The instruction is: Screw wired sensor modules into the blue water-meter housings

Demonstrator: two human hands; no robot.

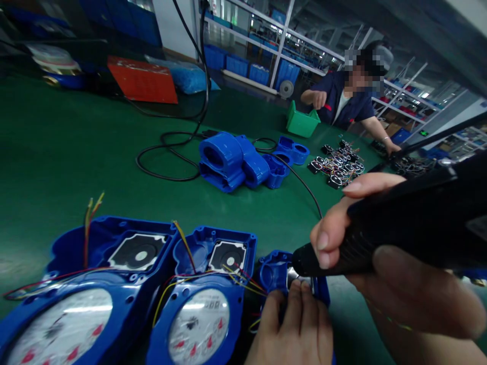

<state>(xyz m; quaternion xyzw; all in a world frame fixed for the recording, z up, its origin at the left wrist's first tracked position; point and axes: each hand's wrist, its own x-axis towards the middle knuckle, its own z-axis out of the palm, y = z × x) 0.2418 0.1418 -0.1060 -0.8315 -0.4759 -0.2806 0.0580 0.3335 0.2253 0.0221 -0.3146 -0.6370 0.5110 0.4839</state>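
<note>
The right hand is wrapped round a black handheld tool, best held square, its nose at the rightmost blue housing. The left hand braces that housing, its grip unclear; fingertips should clear the nose. Tuck loose wires aside, towards 2 neighbouring housings on the tabletop

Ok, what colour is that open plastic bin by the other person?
The bin is green, in the head view.
</note>
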